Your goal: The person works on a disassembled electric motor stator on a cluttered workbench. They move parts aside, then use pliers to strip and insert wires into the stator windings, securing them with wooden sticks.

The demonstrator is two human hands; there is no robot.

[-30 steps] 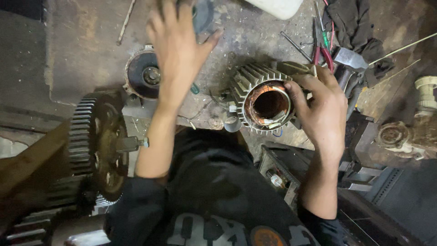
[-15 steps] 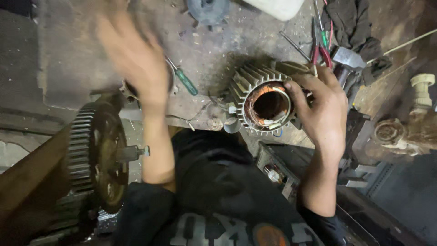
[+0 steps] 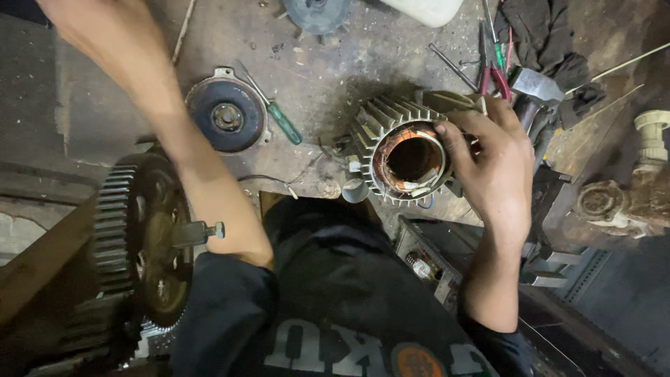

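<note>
While right hand point(image 3: 499, 164) fingers still grip finned motor housing point(image 3: 408, 150), left hand point(image 3: 84, 31) swung further left, fingers unseen, can't tell.

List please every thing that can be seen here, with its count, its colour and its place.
motor stator housing: one, grey fins, copper windings inside, bench centre
round end cover: one, dark, left of housing
screwdriver: one, green handle, beside the cover
pliers: one, red handles, top right
hammer: one, grey head, right of pliers
toothed gear wheel: one, dark, lower left
black cloth: one, top right
right hand: grips the housing rim
left hand: raised top left, fingers out of view
</note>
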